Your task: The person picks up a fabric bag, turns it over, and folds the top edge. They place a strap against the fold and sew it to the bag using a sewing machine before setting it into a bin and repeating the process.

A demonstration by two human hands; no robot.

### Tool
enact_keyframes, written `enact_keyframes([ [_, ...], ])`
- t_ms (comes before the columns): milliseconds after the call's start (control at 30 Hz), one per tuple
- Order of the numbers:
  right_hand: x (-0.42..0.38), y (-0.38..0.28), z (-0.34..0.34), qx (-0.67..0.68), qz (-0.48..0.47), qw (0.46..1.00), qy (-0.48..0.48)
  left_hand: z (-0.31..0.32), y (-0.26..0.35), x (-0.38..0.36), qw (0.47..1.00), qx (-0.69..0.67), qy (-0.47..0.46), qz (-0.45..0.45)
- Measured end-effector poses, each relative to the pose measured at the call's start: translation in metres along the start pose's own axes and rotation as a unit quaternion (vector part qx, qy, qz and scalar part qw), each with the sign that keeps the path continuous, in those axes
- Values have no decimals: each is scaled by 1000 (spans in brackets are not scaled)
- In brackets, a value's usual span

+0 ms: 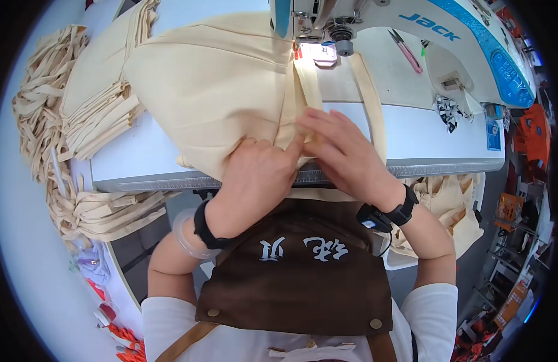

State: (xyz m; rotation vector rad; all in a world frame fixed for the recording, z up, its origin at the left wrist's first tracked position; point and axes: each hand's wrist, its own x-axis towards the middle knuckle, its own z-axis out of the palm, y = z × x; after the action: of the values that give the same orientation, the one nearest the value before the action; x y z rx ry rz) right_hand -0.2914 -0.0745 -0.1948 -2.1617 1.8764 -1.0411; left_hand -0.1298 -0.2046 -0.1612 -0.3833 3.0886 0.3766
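A cream canvas bag [212, 78] lies spread on the sewing table, its right edge running up under the needle area of a sewing machine [405, 18]. My left hand [261, 172] is closed on the bag's near edge, thumb and forefinger pinched together. Close beside it, my right hand [348, 151] bends its fingers over a cream strap [309, 84] at the same edge; they are slightly blurred, and their grip is partly hidden. Another loop of strap [372, 108] curves down to the right of that hand.
Stacked cream cloth pieces [101, 114] and a heap of straps [40, 84] lie at the left. Pink-handled thread snips [405, 51] rest right of the needle. A ruler strip [436, 167] edges the table, and a bin of cream cloth [448, 211] stands below right.
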Motion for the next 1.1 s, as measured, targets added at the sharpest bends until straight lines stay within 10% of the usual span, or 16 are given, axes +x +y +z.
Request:
enact_keyframes([
  [1100, 0, 16, 8, -147, 35, 988, -23, 5, 8, 12, 993, -24, 91, 66],
])
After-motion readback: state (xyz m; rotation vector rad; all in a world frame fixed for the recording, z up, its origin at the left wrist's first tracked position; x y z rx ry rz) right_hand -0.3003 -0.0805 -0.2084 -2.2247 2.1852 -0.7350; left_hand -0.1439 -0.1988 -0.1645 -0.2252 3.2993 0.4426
